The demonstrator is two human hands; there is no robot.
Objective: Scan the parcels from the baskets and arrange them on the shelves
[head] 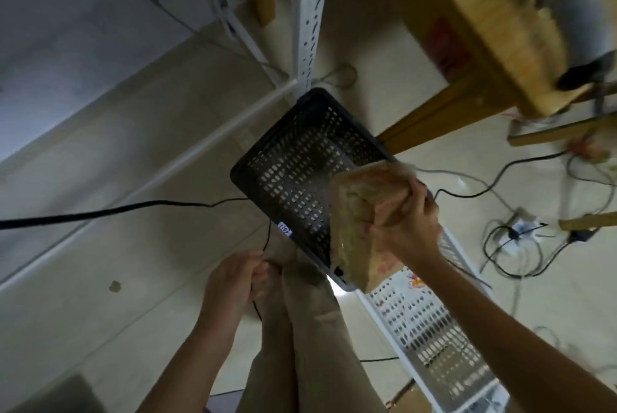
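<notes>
My right hand grips a tan parcel wrapped in clear film and holds it over the near right corner of a dark perforated basket on the floor. The basket looks empty inside. My left hand hangs lower left with curled fingers around a thin black cable; no scanner shows. A white perforated basket lies beside the dark one, to the lower right, with a printed parcel partly visible in it.
A white metal shelf upright and its floor rail stand behind the dark basket. A wooden table fills the upper right. Cables and a power strip sprawl on the floor at right. My trouser legs are below.
</notes>
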